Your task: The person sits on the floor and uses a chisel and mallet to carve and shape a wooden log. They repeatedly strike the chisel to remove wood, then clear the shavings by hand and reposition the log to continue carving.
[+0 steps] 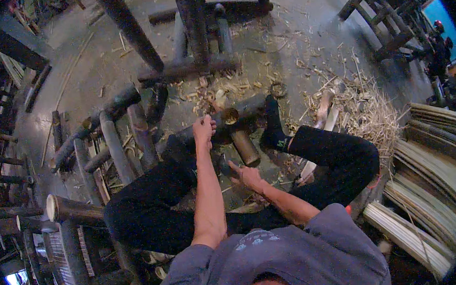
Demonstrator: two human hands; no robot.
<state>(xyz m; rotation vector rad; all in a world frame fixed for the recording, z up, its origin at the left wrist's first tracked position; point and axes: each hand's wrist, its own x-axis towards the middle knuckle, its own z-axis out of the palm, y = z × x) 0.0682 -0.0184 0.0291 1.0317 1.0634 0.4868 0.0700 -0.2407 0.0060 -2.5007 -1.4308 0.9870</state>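
I sit with my legs spread around a thick dark bamboo pole that lies crosswise in front of me. A short bamboo piece with a pale round end slants toward me from beside it. My left hand is above the pole, left of the short piece, with its fingers curled closed. Whatever it may hold is too small to make out. My right hand is closed just below the near end of the short piece. Something dark shows by its fingertips, too blurred to name.
Bamboo frames stand on the left, and another upright frame stands ahead. Wood shavings and chips litter the floor. At the right lie stacked bamboo strips. A further frame stands at the far right.
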